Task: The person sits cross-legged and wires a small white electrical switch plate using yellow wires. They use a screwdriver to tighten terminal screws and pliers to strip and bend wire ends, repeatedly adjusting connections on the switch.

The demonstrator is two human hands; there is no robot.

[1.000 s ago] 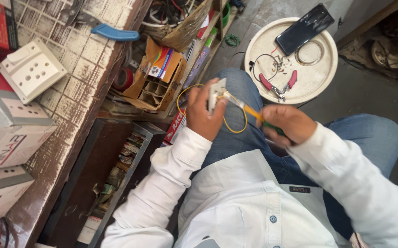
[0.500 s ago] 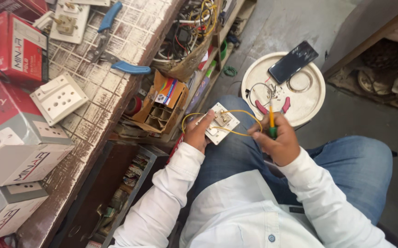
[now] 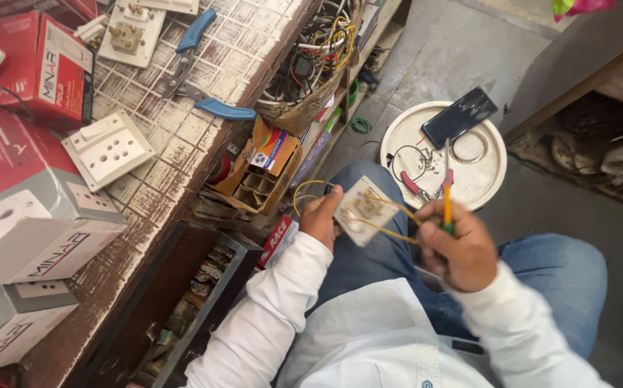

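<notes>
My left hand (image 3: 320,218) holds a small white switch plate (image 3: 362,210) back side up over my lap, with thin yellow wires (image 3: 390,228) looping from it. My right hand (image 3: 459,251) grips a screwdriver (image 3: 446,205) with a yellow and green handle, its shaft pointing up and away from the plate. Both hands hover above my blue jeans (image 3: 541,280), about a hand's width apart.
A white round lid (image 3: 491,162) on the floor carries a dark phone (image 3: 459,117), red-handled pliers (image 3: 416,188) and wire. The tiled counter (image 3: 204,65) at left holds blue-handled pliers (image 3: 218,108), white socket plates (image 3: 108,149) and red-and-white boxes (image 3: 24,215). An open cardboard box (image 3: 257,183) and a wire basket (image 3: 311,50) sit below.
The right hand pulled the screwdriver off the plate and raised it upright. The left hand turned the plate flat, back side up. The head view shifted, showing more counter.
</notes>
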